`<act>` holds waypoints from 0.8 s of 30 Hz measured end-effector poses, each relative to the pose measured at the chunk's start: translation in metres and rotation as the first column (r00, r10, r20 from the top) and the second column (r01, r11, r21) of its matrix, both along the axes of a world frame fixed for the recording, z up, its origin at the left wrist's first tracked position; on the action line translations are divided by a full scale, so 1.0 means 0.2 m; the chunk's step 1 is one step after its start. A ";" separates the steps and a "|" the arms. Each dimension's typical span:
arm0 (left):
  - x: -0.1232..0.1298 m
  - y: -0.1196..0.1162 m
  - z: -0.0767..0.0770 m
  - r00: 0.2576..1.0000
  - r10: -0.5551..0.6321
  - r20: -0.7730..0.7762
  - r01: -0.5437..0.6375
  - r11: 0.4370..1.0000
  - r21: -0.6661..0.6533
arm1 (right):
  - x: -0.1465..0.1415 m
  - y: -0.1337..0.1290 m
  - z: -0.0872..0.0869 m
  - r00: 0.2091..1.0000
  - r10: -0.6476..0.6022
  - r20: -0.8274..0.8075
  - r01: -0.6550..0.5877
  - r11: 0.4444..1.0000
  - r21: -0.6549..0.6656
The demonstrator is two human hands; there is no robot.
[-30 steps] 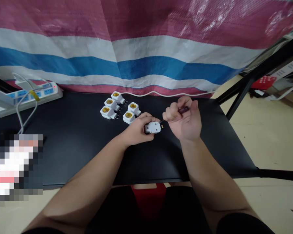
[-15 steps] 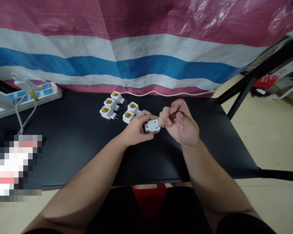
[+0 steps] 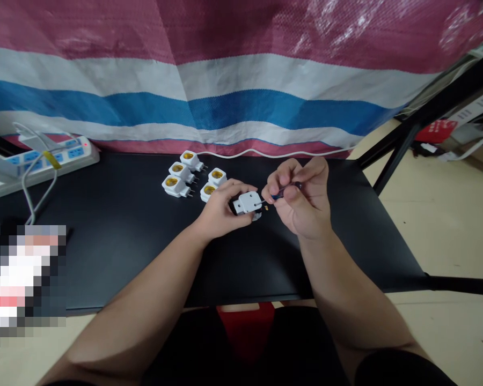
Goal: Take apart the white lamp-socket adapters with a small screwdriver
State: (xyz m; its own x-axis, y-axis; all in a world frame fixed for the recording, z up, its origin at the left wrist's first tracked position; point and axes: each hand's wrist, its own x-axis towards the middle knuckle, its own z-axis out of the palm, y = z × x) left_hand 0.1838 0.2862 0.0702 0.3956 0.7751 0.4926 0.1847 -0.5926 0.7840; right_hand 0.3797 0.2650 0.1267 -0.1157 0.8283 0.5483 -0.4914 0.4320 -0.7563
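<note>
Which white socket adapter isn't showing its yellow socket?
The white socket adapter in the left hand. Its plain white back faces up, while the five others on the black table all show yellow sockets.

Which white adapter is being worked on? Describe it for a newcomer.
On the black table, find five grouped white lamp-socket adapters. The sixth adapter, right of them, sits in the left hand, a small screwdriver in the right hand aimed at it.

There are five loose lamp-socket adapters (image 3: 177, 171), one held adapter (image 3: 247, 202), one screwdriver (image 3: 284, 194) and one power strip (image 3: 52, 155).
</note>
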 end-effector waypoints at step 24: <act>0.01 0.00 0.01 0.998 -0.029 -0.059 0.032 0.998 0.057 | 0.01 0.00 0.01 0.982 0.163 0.094 -0.142 0.969 -0.200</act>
